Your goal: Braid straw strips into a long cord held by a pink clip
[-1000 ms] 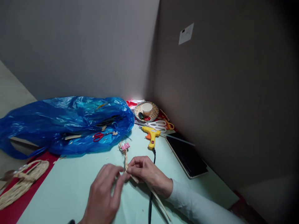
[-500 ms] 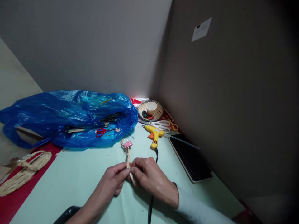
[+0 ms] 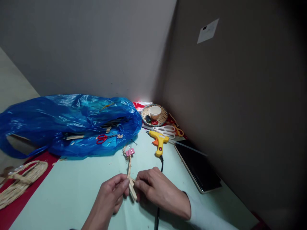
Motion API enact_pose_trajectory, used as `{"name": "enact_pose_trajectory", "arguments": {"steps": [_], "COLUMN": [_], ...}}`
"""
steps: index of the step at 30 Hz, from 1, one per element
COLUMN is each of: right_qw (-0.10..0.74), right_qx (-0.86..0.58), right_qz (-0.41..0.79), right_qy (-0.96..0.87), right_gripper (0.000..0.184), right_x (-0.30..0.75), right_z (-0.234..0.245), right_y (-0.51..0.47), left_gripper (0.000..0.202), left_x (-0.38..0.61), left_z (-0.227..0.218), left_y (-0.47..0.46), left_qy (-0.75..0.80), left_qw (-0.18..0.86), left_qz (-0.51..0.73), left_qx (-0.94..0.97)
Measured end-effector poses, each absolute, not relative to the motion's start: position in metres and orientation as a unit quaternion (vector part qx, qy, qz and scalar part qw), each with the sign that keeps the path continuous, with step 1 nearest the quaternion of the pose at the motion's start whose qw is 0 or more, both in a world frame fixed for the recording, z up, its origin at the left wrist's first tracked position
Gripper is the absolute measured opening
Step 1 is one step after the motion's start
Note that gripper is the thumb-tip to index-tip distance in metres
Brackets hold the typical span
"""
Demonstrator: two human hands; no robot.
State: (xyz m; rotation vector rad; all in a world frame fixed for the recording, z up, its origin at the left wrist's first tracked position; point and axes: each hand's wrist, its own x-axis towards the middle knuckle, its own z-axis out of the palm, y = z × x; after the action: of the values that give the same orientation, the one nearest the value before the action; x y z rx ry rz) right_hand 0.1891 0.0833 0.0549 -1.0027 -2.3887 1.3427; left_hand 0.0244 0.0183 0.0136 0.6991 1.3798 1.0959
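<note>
A pale straw braid (image 3: 129, 165) runs toward me from a pink binder clip (image 3: 130, 152), which grips its far end on the table. My left hand (image 3: 112, 193) pinches the braid near its close end between thumb and forefinger. With thumb and fingers closed, my right hand (image 3: 155, 188) holds a strand that branches off to the right of the braid. Flat loose strands (image 3: 132, 193) hang down between the two hands. The fingertips of my right hand are partly hidden.
A yellow glue gun (image 3: 158, 142) lies beyond my right hand, its black cord passing under my wrist. Behind it are white scissors (image 3: 165, 130) and a woven basket (image 3: 163, 118). A blue plastic bag (image 3: 72, 111) with red scissors (image 3: 102, 139) spreads left; a black tablet (image 3: 199, 169) lies right.
My hands have moved slightly apart and nearer to me. The strands have opened out between them, with one now drawn to the right. The view has shifted a little.
</note>
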Motion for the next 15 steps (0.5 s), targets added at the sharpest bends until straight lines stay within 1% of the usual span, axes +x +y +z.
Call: {"name": "enact_pose_trajectory", "arguments": {"steps": [3,6,11,15], "right_qw": [0.083,0.067,0.071,0.067], "right_qx": [-0.302,-0.283,-0.296,-0.281], "right_qz": [0.492,0.5,0.481,0.512], "right_qy": [-0.812,-0.816,-0.822,-0.809], "right_gripper": [0.028,0.026,0.027,0.022], "right_x": [0.195,0.198,0.194,0.191], "right_z": [0.06,0.062,0.057,0.051], "right_y": [0.089,0.093,0.091,0.09], "left_gripper": [0.041,0.04,0.04,0.043], "left_x": [0.023,0.021,0.023,0.024], "left_z": [0.016,0.017,0.018,0.018], "left_y": [0.019,0.019,0.019,0.022], "left_qy": [0.583,0.586,0.595,0.597], "left_qw": [0.601,0.594,0.573,0.579], "left_qz": [0.456,0.445,0.442,0.437], "left_qx": [0.3,0.326,0.349,0.343]}}
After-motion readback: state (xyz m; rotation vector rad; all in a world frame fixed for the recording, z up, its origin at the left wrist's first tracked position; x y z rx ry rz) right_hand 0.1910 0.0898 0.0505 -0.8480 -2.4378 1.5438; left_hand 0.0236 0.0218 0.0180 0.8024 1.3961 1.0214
